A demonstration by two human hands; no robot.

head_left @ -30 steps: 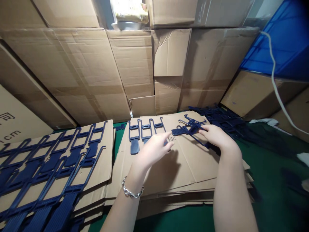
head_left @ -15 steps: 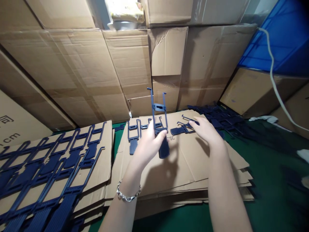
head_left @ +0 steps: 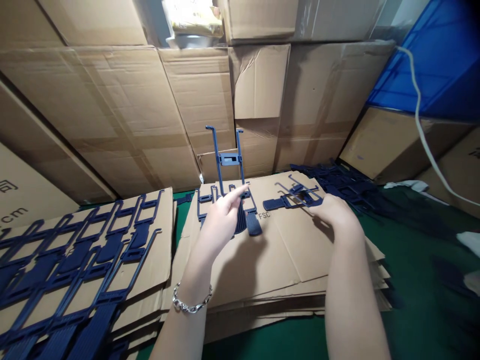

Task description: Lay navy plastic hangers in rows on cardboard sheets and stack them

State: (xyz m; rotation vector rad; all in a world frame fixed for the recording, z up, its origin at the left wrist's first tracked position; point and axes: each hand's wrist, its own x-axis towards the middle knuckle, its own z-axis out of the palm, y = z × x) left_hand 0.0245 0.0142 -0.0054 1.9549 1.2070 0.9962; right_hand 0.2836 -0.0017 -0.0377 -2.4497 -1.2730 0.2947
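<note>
Your left hand [head_left: 221, 218] is at the centre of the frame, fingers wrapped about the lower part of a dark blue plastic bracket with two hooked rods and a ribbed pad [head_left: 229, 163]; the index finger is extended. This held bracket stands raised, rods upward. Your right hand [head_left: 333, 212], right of centre, has its fingers bent at the edge of a crossed pair of matching dark blue brackets [head_left: 296, 188]; whether it grips one cannot be told.

Progress, judged by layout: the brown corrugated cardboard sheet at lower left [head_left: 161, 255] carries overlapping rows of dark blue hooked brackets [head_left: 98, 325] and appears well filled. The central stack of brown cardboard sheets [head_left: 285, 250] is only partly filled: a short row of dark blue brackets [head_left: 254, 225] lies along its far left portion, partly hidden by your left hand. The crossed pair lies outside that row. Unsorted stock remains in the tangled dark blue pile [head_left: 347, 182] at right of centre, on the green work surface [head_left: 288, 335]; its count cannot be read.
</note>
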